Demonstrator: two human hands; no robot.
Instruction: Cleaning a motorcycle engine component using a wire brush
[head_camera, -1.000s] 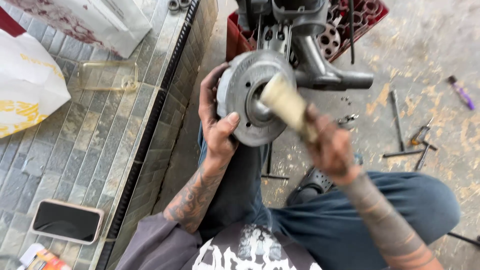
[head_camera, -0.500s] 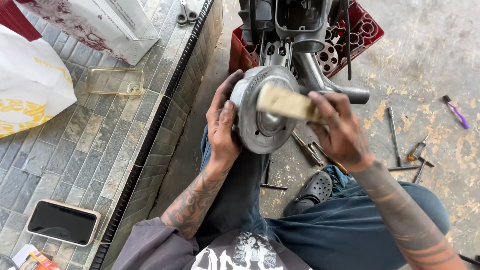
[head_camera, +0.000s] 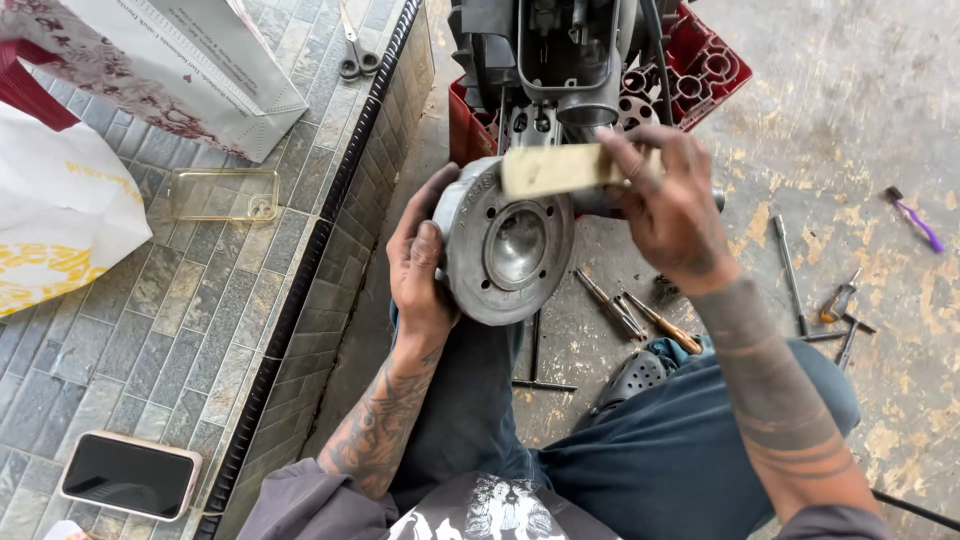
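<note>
Left hand is wrapped around the rim of a round grey metal engine part, holding it over the lap. Right hand pinches a tan block flat against the part's top edge. Loose tools lie on the concrete floor underneath.

Left hand: bare, grime on fingers. Left forearm: dense tattoo, mixed figures and shading. Right hand: bare, smudged. Right forearm: tattooed bands ringing it. Sleeves: grey, pushed up near the elbows. Shirt: dark, white graphic print on chest. Jeans: blue denim. Clog: dark, perforated.
</note>
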